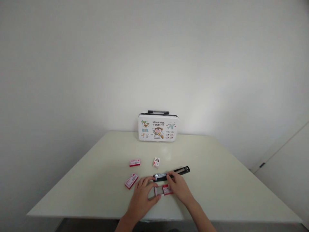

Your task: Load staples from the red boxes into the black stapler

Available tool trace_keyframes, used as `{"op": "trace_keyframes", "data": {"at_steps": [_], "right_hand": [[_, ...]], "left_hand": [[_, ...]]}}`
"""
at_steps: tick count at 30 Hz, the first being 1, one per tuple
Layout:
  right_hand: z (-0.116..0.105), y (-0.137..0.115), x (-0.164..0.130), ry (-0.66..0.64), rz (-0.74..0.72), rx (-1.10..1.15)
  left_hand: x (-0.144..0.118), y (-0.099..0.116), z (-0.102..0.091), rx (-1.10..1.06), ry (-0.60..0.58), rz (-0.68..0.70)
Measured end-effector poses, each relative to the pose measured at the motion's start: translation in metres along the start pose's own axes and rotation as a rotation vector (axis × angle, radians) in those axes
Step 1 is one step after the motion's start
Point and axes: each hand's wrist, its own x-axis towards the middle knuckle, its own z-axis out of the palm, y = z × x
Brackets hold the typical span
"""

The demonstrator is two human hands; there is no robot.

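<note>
A black stapler (184, 169) lies opened out on the table, its shiny metal magazine showing near the left end. My left hand (142, 196) has its thumb and index finger about the left end of a half-open staple box (159, 190), while another fingertip touches the stapler's front end. Pinched together, the fingers of my right hand (178, 187) rest at the stapler's magazine; whatever lies between them is too small to make out. The right end of the open box is partly under my right hand.
Two closed pink-and-white boxes, a nearer one (131, 181) and a farther one (135, 162), lie to the left. A small white box (156, 162) sits behind the stapler. A white printed case (158, 128) with a black handle stands at the table's (205, 151) back, against the wall.
</note>
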Motion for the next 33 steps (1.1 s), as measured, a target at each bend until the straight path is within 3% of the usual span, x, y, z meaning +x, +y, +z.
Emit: {"op": "trace_keyframes", "data": {"at_steps": [4,6,11,19,23,27,33], "right_hand": [[0.033,-0.004,0.016,-0.048,0.016,-0.015],[0.041,-0.004,0.018,-0.012,0.025,-0.035],[0.042,-0.006,0.010,0.129,0.015,-0.082],[0.061,-0.009,0.010,0.041,0.042,-0.001],[0.056,-0.024,0.012,0.024,-0.069,-0.058],[0.045,-0.040,-0.006,-0.053,-0.189,-0.168],[0.046,-0.030,-0.039,-0.158,-0.236,-0.326]], "left_hand": [[-0.001,0.001,-0.001,0.004,-0.009,0.001],[-0.001,0.000,-0.001,0.005,-0.012,0.002],[-0.001,0.000,0.000,-0.003,-0.007,0.004],[-0.001,0.000,-0.002,-0.009,-0.008,0.018],[-0.003,0.000,-0.001,-0.017,0.001,0.007],[-0.003,0.001,-0.002,-0.035,0.009,-0.006],[-0.002,0.002,-0.004,-0.051,0.024,-0.008]]}}
